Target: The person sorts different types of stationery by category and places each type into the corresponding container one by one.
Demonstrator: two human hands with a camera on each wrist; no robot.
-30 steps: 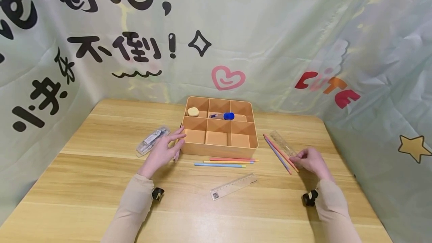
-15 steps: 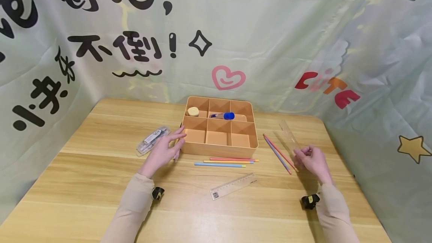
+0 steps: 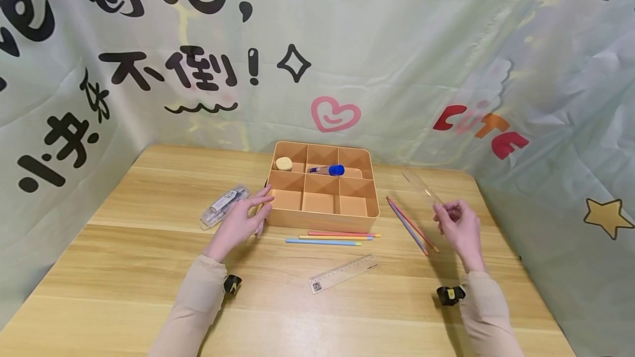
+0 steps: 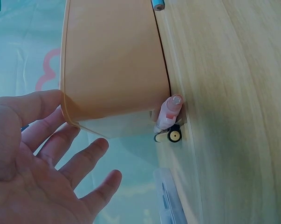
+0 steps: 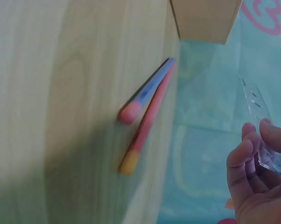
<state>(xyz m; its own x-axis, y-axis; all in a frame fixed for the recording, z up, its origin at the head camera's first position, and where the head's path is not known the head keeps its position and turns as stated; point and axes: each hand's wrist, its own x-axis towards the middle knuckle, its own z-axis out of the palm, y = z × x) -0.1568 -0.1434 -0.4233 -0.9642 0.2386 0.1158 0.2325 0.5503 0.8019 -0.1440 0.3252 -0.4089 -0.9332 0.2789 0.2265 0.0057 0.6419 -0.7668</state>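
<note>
My left hand (image 3: pixel 240 225) touches the front left corner of an orange-tan six-compartment organizer box (image 3: pixel 322 221). In the left wrist view its fingers are spread and fairly straight, with the upper ones against the box rim (image 4: pixel 64 60). At the right, my right hand (image 3: pixel 460 230) pinches one end of a clear ruler (image 3: pixel 425 187), which is raised off the table. The right wrist view shows the ruler (image 5: pixel 256 100) between thumb and fingers. Below it lie a red pencil (image 3: pixel 415 220) and a blue-purple pencil (image 3: pixel 408 229). The ruler's far end is hard to see.
A cream rounded block (image 3: pixel 284 164) and a blue-capped tube (image 3: pixel 336 170) sit in the box's back compartments. Several pencils (image 3: pixel 323 243) and another clear ruler (image 3: pixel 343 274) lie in front. Left stands a clear case (image 3: pixel 218 211); a pink-tipped item (image 4: pixel 170 112) lies beside the box.
My right hand has lifted the clear ruler from beside the two pencils, raising it and turning its far end leftward. My left hand has stayed at the box corner.
</note>
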